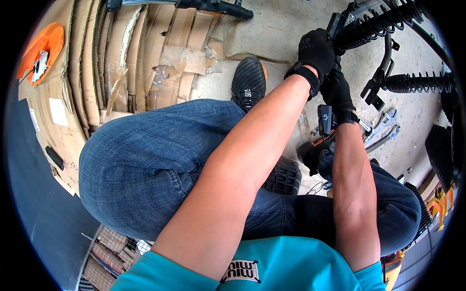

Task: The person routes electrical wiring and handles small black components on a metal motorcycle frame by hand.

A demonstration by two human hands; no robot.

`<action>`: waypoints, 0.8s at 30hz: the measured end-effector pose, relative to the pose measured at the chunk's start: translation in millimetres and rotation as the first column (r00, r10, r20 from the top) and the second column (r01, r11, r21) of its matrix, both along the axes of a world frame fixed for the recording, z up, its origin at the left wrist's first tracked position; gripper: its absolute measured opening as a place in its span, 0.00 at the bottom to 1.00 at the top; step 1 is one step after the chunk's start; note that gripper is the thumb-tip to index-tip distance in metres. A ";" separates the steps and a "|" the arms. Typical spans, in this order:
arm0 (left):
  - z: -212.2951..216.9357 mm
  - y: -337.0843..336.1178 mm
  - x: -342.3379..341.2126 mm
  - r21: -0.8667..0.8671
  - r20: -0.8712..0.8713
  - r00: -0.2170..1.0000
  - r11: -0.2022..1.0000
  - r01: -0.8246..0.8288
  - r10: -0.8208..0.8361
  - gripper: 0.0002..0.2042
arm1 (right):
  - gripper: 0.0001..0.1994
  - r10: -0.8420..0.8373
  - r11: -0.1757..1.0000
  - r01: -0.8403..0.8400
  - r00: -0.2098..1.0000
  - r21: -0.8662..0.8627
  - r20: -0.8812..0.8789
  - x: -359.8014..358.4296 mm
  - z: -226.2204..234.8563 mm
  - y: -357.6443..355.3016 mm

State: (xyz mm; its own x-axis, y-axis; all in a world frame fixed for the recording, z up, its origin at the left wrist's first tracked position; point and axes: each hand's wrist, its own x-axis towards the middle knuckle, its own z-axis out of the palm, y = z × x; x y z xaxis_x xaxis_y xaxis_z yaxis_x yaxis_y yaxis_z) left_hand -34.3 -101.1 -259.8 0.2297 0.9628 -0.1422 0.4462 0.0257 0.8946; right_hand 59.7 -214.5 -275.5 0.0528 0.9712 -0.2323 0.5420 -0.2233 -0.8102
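Both of my hands wear black gloves and meet at the upper right, by the lower end of a black coil-spring shock absorber [376,26]. My left hand [315,51] is closed beside the shock's end and a black bracket [334,25]; what lies inside its fingers is hidden. Just below it, my right hand [338,89] is curled closed, its grip also out of sight. A second spring shock [420,83] and a bent black tube frame [387,56] stand to the right. Silver wrenches [384,127] lie on the floor near my right wrist.
Flattened cardboard [145,53] is stacked at the left, with an orange round part [46,53] on it. My shoe [248,82] rests on the concrete floor [262,36]. A black ribbed tyre-like piece [284,175] sits between my legs. A wire basket [104,250] stands at the lower left.
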 end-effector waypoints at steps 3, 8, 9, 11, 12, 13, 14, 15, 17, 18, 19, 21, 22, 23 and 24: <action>-1.0 0.0 0.5 0.003 0.000 1.000 1.000 -0.003 0.003 0.06 | 0.24 -0.074 0.997 0.073 0.996 -0.010 -0.055 1.7 -9.1 0.0; 0.7 0.5 -0.5 -0.014 0.002 1.000 1.000 -0.003 0.003 0.05 | 0.23 0.007 1.000 -0.007 1.000 0.004 0.016 1.9 -0.1 3.7; -0.6 0.7 0.2 -0.008 -0.010 1.000 1.000 -0.003 0.003 0.05 | 0.23 0.024 1.000 -0.025 0.999 0.009 0.041 2.6 -1.1 4.6; -3.4 1.0 1.4 0.004 -0.034 0.999 1.000 -0.004 0.004 0.05 | 0.21 -0.051 0.998 0.049 0.996 -0.027 -0.077 0.7 -3.7 3.7; 2.0 1.4 0.2 0.007 -0.046 0.999 1.000 0.029 -0.028 0.05 | 0.20 -0.079 0.996 0.074 0.991 -0.048 -0.110 0.7 -6.0 2.8; 7.5 1.3 -1.4 0.009 -0.059 0.996 0.998 0.062 -0.061 0.06 | 0.20 -0.109 0.993 0.100 0.984 -0.068 -0.141 1.0 -8.2 2.1; 12.7 2.4 -3.1 0.011 -0.072 0.993 0.995 0.095 -0.094 0.06 | 0.19 -0.125 0.990 0.113 0.981 -0.086 -0.146 2.6 -10.4 2.2; 13.5 2.2 -4.3 0.024 -0.080 0.991 0.994 0.111 -0.109 0.06 | 0.19 -0.143 0.988 0.131 0.977 -0.081 -0.160 4.0 -13.7 -0.5; 15.0 0.7 -5.0 0.051 -0.095 0.985 0.988 0.146 -0.141 0.07 | 0.21 -0.177 0.984 0.172 0.963 -0.044 -0.203 6.0 -21.5 -4.7; 9.6 -1.3 -2.9 0.036 -0.083 0.991 0.994 0.104 -0.101 0.07 | 0.22 -0.188 0.982 0.185 0.957 -0.036 -0.221 9.3 -28.0 -4.8; 1.4 -2.0 0.5 0.023 -0.071 0.996 0.998 0.060 -0.058 0.08 | 0.23 -0.200 0.980 0.199 0.950 -0.027 -0.239 14.0 -35.0 -6.3; -11.7 -0.8 4.4 0.015 -0.062 0.998 1.000 0.008 -0.008 0.08 | 0.22 -0.072 0.997 0.073 0.995 0.014 -0.066 29.7 -35.7 -3.0; -12.8 0.4 4.5 0.025 -0.058 0.998 1.000 0.005 -0.004 0.08 | 0.21 0.045 0.996 -0.054 0.990 0.065 0.130 35.5 -23.6 -0.3; -13.6 0.2 4.4 0.034 -0.054 0.999 0.999 0.001 0.001 0.08 | 0.20 -0.346 0.937 0.305 0.872 -0.168 -0.347 42.4 -12.6 7.5; -12.0 0.4 1.8 0.018 -0.054 0.999 1.000 0.006 -0.005 0.09 | 0.20 -0.682 0.729 0.452 0.412 -0.514 -0.605 44.1 3.3 20.0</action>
